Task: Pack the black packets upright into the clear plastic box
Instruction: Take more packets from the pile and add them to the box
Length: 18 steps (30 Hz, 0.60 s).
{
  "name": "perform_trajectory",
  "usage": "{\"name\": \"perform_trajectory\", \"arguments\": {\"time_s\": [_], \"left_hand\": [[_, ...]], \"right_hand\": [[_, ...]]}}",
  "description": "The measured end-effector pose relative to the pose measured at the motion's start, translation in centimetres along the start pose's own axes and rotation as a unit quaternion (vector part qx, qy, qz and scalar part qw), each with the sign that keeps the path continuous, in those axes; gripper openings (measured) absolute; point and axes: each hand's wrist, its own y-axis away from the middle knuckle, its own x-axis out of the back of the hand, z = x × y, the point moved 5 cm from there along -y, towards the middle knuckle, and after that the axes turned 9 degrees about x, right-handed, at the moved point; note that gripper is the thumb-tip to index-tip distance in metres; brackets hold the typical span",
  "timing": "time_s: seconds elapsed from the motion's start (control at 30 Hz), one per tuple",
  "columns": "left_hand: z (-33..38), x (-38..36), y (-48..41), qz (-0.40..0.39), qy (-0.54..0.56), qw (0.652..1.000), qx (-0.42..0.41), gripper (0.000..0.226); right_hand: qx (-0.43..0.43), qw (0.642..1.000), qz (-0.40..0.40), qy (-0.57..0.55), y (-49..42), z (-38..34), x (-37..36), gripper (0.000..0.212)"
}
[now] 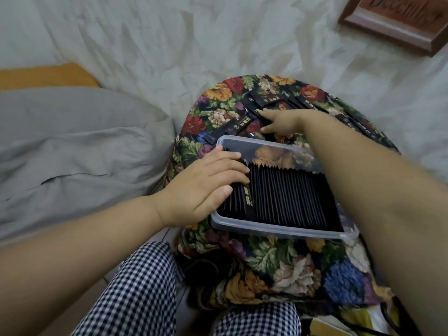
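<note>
Left hand [206,183] lies flat, fingers straight, on the upright packets [286,195] in the box [278,231]. Right hand [282,122] is open, fingertip touching a loose packet [253,108] just past it.

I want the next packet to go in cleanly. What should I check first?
1. Support from the left hand on the packed packets: ok.
2. Upright row: not ok, one packet beside that hand leans, label showing.
3. Room in the clear plastic box: ok, far strip bare.
4. Grip by the right hand on the loose packets: not ok, it only touches one.
5. More within reach: ok, flat on the floral cushion.
</note>
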Motion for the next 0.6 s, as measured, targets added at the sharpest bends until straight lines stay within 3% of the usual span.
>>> {"name": "perform_trajectory", "arguments": {"time_s": [0.07, 0.13, 0.23, 0.3, 0.37, 0.5, 0.6], "left_hand": [[-0.1, 0.0, 0.0, 0.003, 0.003, 1.000, 0.002, 0.054], [0.0, -0.1, 0.1, 0.003, 0.007, 1.000, 0.003, 0.054], [-0.1, -0.2, 0.0, 0.004, 0.011, 1.000, 0.005, 0.055], [-0.2, -0.2, 0.0, 0.003, 0.009, 1.000, 0.006, 0.056], [-0.2, -0.2, 0.0, 0.003, 0.006, 1.000, 0.005, 0.056], [-0.1, -0.2, 0.0, 0.007, 0.009, 1.000, 0.005, 0.056], [-0.1, -0.3, 0.0, 0.011, 0.014, 1.000, 0.009, 0.055]], "right_hand": [[0.000, 1.000, 0.001, 0.009, 0.8, 0.7, 0.7, 0.062], [0.014, 0.998, 0.064, -0.001, 1.0, 0.8, 1.9, 0.057], [0.035, 0.988, 0.147, -0.026, -0.1, 0.2, 3.0, 0.079], [0.022, 0.995, 0.101, -0.017, -1.3, 0.1, 2.4, 0.100], [0.003, 0.999, 0.047, -0.007, -2.4, 0.5, 1.6, 0.107], [0.014, 0.996, 0.059, -0.064, -2.5, 1.6, 1.3, 0.097], [0.014, 0.995, 0.093, -0.046, -1.7, 2.4, 1.4, 0.081]]}}
